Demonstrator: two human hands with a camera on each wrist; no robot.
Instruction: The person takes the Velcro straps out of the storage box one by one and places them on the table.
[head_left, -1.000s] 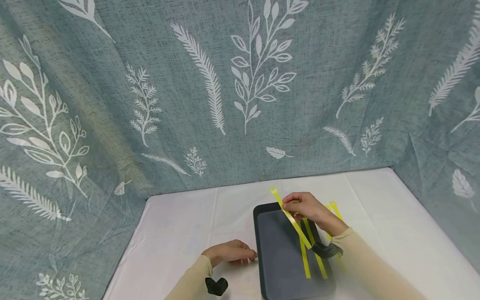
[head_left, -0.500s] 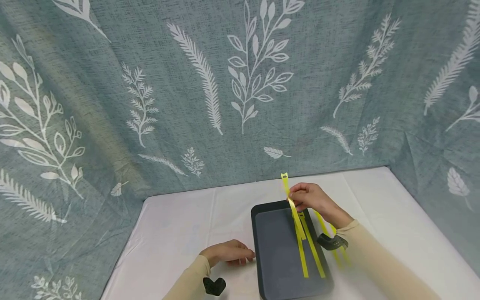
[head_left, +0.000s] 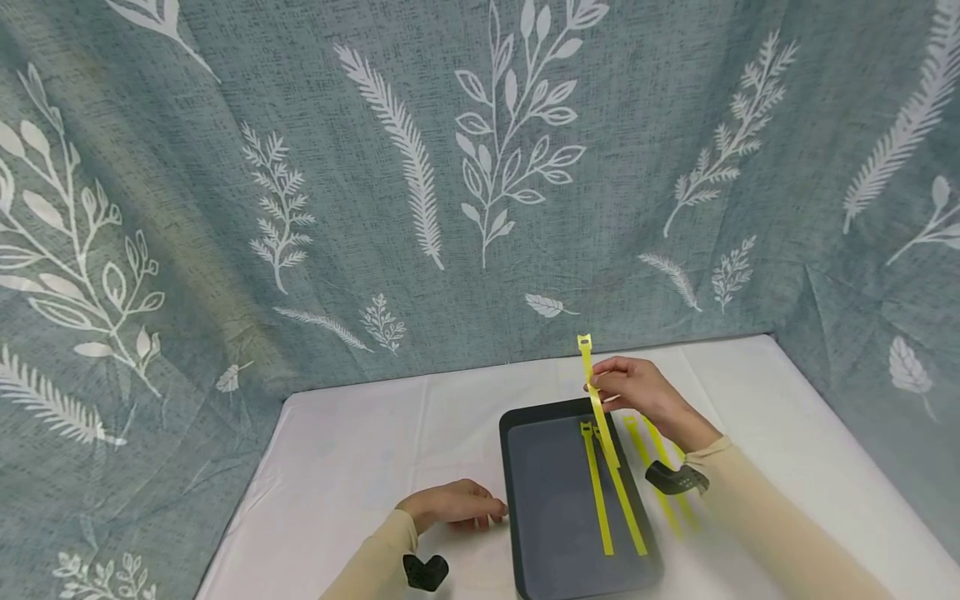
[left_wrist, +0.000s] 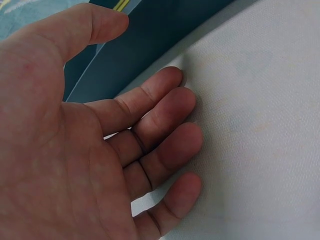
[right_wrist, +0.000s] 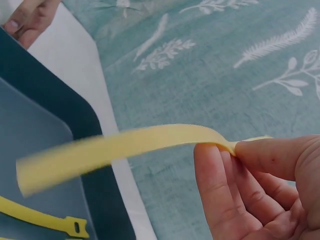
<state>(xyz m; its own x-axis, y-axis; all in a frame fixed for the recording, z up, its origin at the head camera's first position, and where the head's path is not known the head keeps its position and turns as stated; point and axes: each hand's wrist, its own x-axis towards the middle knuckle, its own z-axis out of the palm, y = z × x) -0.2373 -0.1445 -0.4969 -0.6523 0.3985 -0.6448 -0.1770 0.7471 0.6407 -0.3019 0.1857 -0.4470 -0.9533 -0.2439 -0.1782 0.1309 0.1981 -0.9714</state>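
Note:
My right hand (head_left: 641, 390) pinches a yellow cable strap (right_wrist: 125, 145) between thumb and fingertips. The strap's slotted head points up and away, and its tail hangs over the right side of a dark grey tray (head_left: 547, 500). Inside that tray, one yellow strap (head_left: 597, 492) lies lengthwise; a second strap (head_left: 630, 517) to its right is partly covered by the held one in the head view. My left hand (head_left: 453, 504) rests on the white cloth with loosely bent fingers, its fingertips at the tray's left wall, holding nothing.
To the right of the tray, partly behind my right wrist, more yellow straps (head_left: 660, 483) lie on the white-covered table (head_left: 360, 467). A teal curtain (head_left: 315, 167) with white leaf prints hangs along the back and sides.
My right hand has moved slightly right and farther back, swinging the held strap from a slant to nearly in line with the strap at the tray's right. The left hand stays put.

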